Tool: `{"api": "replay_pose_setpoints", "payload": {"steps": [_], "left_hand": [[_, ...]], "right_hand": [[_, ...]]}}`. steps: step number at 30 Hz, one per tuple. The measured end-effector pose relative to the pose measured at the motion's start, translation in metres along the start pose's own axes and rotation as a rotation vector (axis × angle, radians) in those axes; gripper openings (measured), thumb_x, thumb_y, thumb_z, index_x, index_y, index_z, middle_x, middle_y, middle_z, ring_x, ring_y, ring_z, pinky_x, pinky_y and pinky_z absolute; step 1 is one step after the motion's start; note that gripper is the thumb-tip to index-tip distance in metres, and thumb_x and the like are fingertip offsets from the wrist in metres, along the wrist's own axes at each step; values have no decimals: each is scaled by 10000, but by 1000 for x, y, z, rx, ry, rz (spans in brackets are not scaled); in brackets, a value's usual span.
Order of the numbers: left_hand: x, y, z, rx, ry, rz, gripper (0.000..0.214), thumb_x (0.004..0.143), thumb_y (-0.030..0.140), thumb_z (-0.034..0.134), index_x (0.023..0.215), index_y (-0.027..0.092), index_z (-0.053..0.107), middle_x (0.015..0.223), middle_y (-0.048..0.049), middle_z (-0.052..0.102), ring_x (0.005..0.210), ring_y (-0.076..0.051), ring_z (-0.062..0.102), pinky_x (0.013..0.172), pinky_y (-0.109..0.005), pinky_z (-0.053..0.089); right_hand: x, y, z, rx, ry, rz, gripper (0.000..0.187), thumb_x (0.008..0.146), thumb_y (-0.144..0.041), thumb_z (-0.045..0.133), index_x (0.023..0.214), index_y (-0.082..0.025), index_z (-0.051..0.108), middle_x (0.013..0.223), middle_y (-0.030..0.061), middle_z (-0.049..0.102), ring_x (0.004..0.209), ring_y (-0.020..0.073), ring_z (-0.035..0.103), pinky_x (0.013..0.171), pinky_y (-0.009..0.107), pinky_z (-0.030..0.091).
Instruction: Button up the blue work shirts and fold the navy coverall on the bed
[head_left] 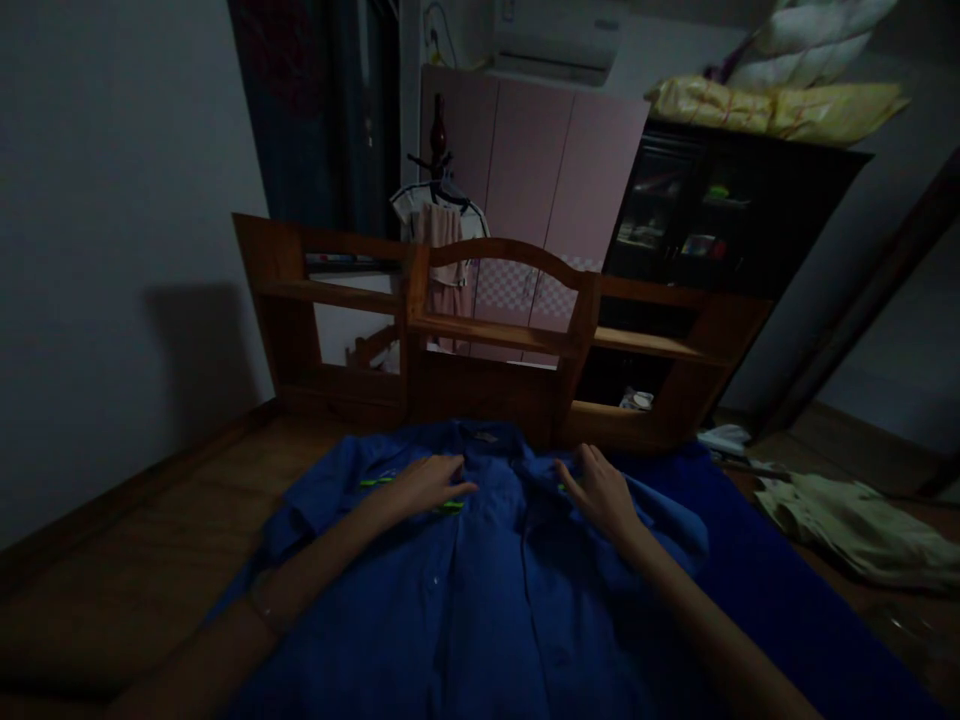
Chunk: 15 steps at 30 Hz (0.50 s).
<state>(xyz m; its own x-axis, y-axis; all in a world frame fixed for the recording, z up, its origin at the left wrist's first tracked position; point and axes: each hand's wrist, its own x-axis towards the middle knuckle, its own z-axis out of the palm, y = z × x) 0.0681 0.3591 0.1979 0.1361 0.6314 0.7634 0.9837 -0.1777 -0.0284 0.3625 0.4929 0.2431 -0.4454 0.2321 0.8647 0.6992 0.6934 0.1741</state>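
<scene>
A blue short-sleeved work shirt [487, 580] with bright green stripes on its chest lies spread out, collar away from me, its front edges apart. My left hand [427, 483] rests on the left chest of the shirt, beside a green stripe, thumb apart from the fingers. On the other side of the collar, my right hand [602, 492] lies against the right chest near the shoulder, its thumb also spread from the fingers. Neither hand visibly grips the fabric. A thin bracelet [262, 603] circles my left wrist.
Beyond the collar stands a wooden headboard [495, 335] with open shelves. Dark blue cloth [780, 590] lies under the shirt at right, bare wood boards [150, 530] at left. Pale folded cloth [855, 525] lies far right. Behind are pink wardrobe doors [559, 170] and a black cabinet [739, 205].
</scene>
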Motion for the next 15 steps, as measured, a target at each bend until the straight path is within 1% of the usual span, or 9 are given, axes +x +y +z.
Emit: {"api": "replay_pose_setpoints", "payload": {"steps": [2, 4, 6, 8, 9, 10, 12, 13, 15], "left_hand": [[1, 1, 12, -11, 18, -106, 440, 798, 606, 524, 907, 187, 598, 769, -49, 632, 670, -202, 589, 602, -269, 385], [3, -3, 25, -80, 75, -197, 405, 818, 570, 516, 872, 181, 615, 737, -45, 628, 655, -200, 588, 601, -267, 387], [4, -11, 33, -159, 135, -244, 357, 896, 472, 427, 899, 186, 640, 744, -38, 634, 699, -191, 603, 639, -262, 409], [3, -19, 37, -204, 169, -248, 351, 941, 339, 335, 1028, 199, 645, 806, -33, 649, 762, -173, 614, 697, -258, 434], [2, -23, 37, -226, 174, -228, 356, 940, 290, 324, 1099, 207, 632, 863, -35, 656, 788, -164, 617, 724, -259, 447], [2, -26, 37, -255, 183, -199, 352, 926, 263, 350, 1147, 213, 619, 932, -39, 658, 816, -160, 619, 754, -265, 459], [1, -32, 37, -306, 227, -135, 331, 878, 257, 455, 1160, 228, 626, 1081, -51, 634, 909, -171, 616, 833, -295, 474], [1, -33, 37, -321, 263, -113, 317, 849, 264, 509, 1133, 234, 645, 1142, -55, 611, 970, -185, 605, 875, -317, 473], [1, -33, 38, -323, 346, -107, 286, 812, 266, 566, 1077, 241, 671, 1216, -56, 570, 1076, -212, 568, 929, -354, 465]], "right_hand": [[-8, -6, 2, 57, -162, 121, 555, 901, -636, 298, 843, -171, 594, 809, 100, 641, 775, 239, 625, 697, 307, 435], [-12, -12, 10, 95, -300, 164, 580, 841, -694, 357, 767, -172, 598, 777, 114, 648, 774, 274, 635, 685, 336, 440], [-13, -15, 19, 117, -335, 183, 517, 819, -640, 447, 783, -151, 612, 863, 160, 656, 875, 322, 629, 755, 389, 439], [-8, -16, 28, 134, -326, 209, 421, 811, -522, 519, 849, -116, 622, 962, 215, 641, 995, 372, 590, 854, 463, 401], [-4, -14, 32, 149, -320, 222, 382, 803, -463, 542, 885, -99, 621, 1001, 237, 628, 1043, 391, 564, 893, 498, 372], [1, -13, 34, 177, -321, 232, 351, 794, -412, 558, 917, -89, 619, 1031, 249, 619, 1075, 401, 544, 918, 523, 349], [14, -11, 37, 272, -347, 242, 304, 798, -353, 549, 945, -95, 617, 1037, 233, 628, 1074, 381, 554, 925, 522, 362], [21, -12, 37, 338, -368, 240, 291, 825, -344, 509, 947, -103, 619, 1016, 213, 642, 1047, 354, 578, 910, 499, 393], [36, -17, 35, 490, -419, 213, 341, 897, -348, 383, 977, -116, 619, 972, 175, 667, 969, 286, 629, 853, 428, 465]]}}
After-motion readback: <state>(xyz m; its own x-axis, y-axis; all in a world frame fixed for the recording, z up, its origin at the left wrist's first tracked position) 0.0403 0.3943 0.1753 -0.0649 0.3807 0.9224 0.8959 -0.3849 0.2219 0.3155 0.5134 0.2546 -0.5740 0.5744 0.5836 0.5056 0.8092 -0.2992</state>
